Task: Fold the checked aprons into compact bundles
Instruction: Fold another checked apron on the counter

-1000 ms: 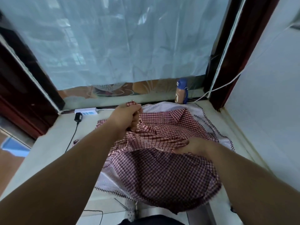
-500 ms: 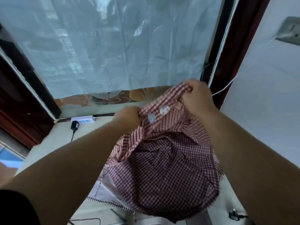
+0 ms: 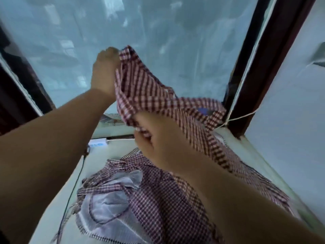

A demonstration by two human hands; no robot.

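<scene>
The ledge (image 3: 100, 154) is hemmed in by the window pane (image 3: 158, 32) at 12 o'clock and a wall (image 3: 290, 120) at 3 o'clock, with open room toward 9. The left hand (image 3: 105, 71) grips the top edge of the checked apron (image 3: 140, 85), raised toward 11 o'clock. The right hand (image 3: 154, 138), at centre, pinches the edge lower down. The rest of the apron trails to 4 o'clock onto a heap of cloth (image 3: 109, 199). A power strip (image 3: 97, 143) and a black cable (image 3: 70, 196) lie at 9 o'clock.
</scene>
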